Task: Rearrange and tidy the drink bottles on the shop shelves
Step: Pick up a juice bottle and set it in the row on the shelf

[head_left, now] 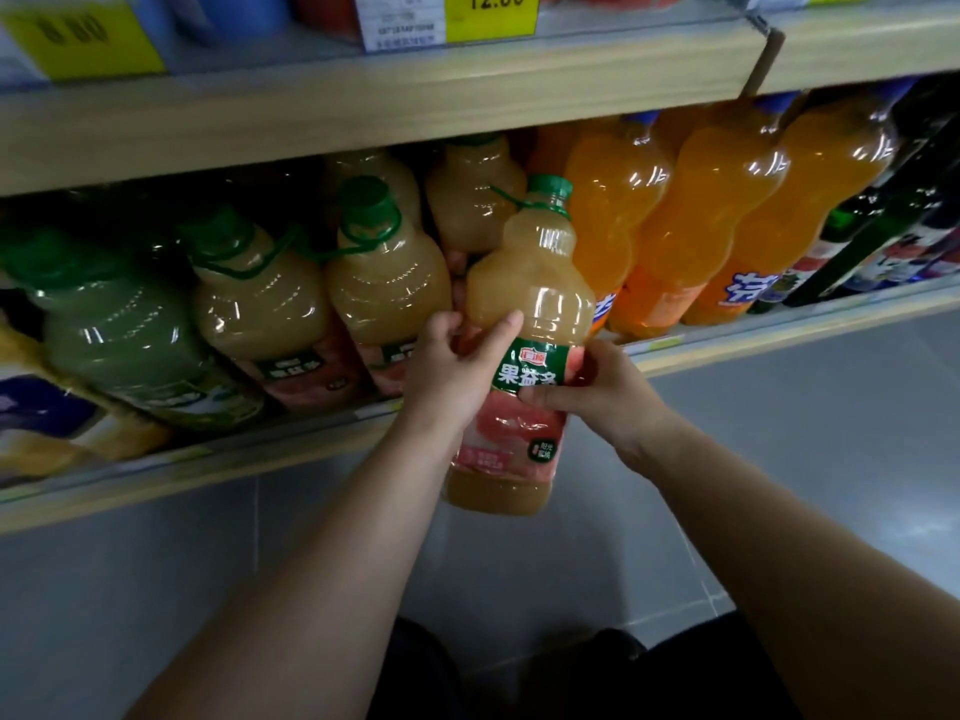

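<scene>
The wooden shelf (291, 459) runs across your view from lower left to upper right, with a second board above it carrying a yellow price tag (491, 13). Grey floor tiles (779, 407) show below the shelf edge.

On the shelf, the row of orange soda bottles (696, 215) stands at the right, shoulder to shoulder, with dark bottles (883, 241) beyond them at the far right. To the left stand pale juice bottles with green caps (384, 272), and at the far left a greenish juice bottle (119, 330), blurred.

You hold one pale juice bottle (524, 314) upright in front of the shelf edge, its base hanging below the shelf lip and out over the floor, its green cap (549, 187) up near the orange sodas. It sits just in front of the gap between the pale juices and the sodas.

Your left hand (452, 376) wraps the bottle's left side at the top of the label, the fingers behind it and the thumb pressed on the front. Your right hand (597, 392) grips the right side of the label, thumb laid across the pink part, the fingers curled around behind and out of sight.
</scene>
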A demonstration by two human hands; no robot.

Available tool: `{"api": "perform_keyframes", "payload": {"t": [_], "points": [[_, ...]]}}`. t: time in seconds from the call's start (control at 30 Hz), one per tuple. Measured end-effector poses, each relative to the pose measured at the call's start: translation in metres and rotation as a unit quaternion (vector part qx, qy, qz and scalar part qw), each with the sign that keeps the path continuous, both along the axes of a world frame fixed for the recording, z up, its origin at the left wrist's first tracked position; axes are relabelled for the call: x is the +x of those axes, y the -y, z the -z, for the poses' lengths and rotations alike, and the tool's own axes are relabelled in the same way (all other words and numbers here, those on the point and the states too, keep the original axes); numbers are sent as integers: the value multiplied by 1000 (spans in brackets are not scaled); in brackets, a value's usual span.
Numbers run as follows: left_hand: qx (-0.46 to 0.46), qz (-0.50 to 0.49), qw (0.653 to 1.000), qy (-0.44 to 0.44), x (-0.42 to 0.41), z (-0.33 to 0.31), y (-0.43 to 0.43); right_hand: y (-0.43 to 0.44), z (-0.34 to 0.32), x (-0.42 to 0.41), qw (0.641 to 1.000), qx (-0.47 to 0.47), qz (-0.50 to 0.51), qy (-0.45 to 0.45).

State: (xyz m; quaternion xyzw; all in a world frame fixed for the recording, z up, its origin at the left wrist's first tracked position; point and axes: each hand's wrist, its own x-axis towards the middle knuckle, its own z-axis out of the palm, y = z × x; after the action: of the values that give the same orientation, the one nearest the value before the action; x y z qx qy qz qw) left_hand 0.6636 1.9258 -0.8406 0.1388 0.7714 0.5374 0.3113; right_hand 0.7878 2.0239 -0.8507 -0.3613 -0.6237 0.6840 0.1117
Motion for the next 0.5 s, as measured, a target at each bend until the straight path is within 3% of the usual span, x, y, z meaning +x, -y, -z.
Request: {"api": "perform_keyframes", "payload": {"t": [0.3, 0.5], "points": [[83, -17, 996, 15, -9, -11, -11, -18, -13, -10, 971, 237, 4, 22], [80, -10, 996, -33, -20, -8, -19, -27, 0, -26, 955, 297, 5, -2]]}}
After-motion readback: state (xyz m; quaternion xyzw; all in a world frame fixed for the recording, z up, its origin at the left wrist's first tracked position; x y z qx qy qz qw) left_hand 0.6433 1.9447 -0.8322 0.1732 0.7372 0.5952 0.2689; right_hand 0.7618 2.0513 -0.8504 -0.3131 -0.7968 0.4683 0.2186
